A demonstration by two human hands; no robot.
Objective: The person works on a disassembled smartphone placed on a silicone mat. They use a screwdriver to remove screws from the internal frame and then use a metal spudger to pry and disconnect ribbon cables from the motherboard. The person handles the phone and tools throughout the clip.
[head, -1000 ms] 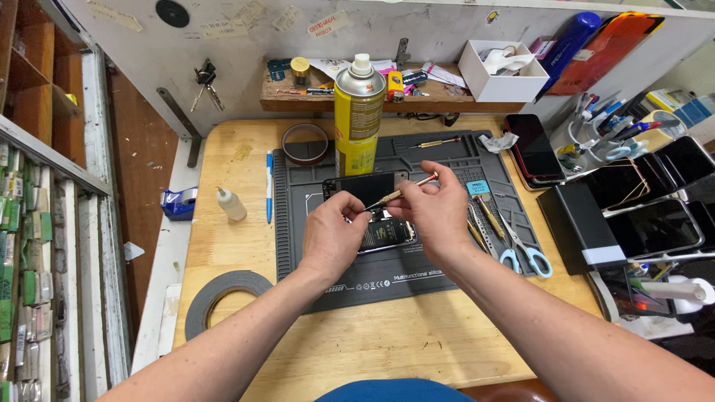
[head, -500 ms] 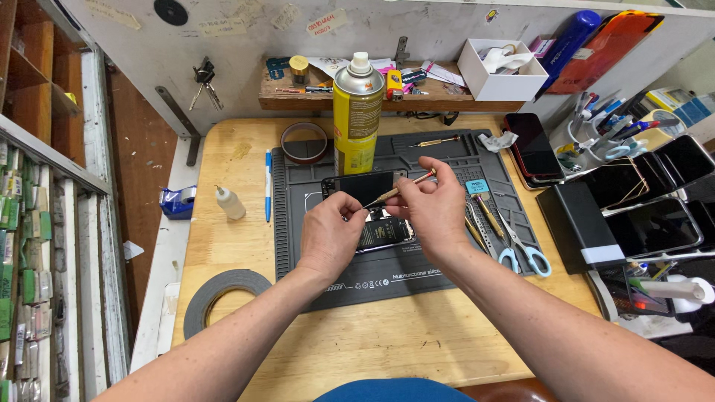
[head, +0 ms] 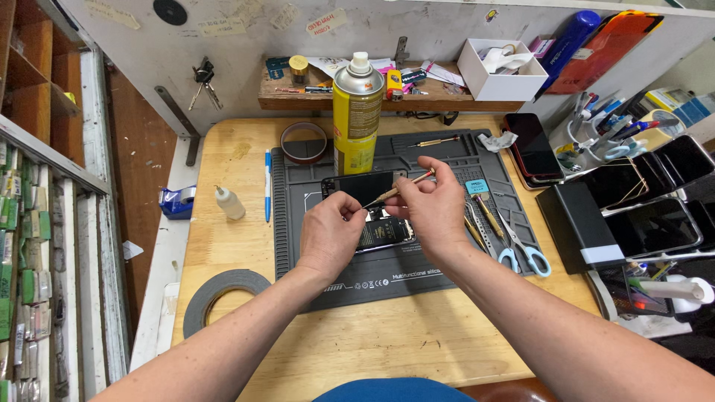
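Note:
An opened smartphone [head: 381, 231] lies on the grey silicone work mat [head: 313, 193], with its dark screen panel [head: 363, 186] tilted up behind it. My left hand [head: 330, 234] rests on the phone's left side, fingers pinched near the screen's lower edge. My right hand [head: 432, 208] holds a thin brass-coloured screwdriver [head: 398, 190], whose tip points left toward the left fingertips above the phone. The phone's lower part is hidden under both hands.
A yellow spray can [head: 355, 112] stands behind the phone. On the mat's right lie blue-handled scissors [head: 521, 249] and several small tools [head: 484, 216]. A tape roll [head: 216, 294], a small glue bottle [head: 227, 202], a blue pen [head: 267, 184] and a brown tape ring [head: 303, 141] sit left. Phones [head: 532, 149] and screens [head: 640, 193] crowd the right.
Both hands stay over the phone. The left hand has crept slightly up toward the screwdriver tip; the screwdriver stays at much the same angle.

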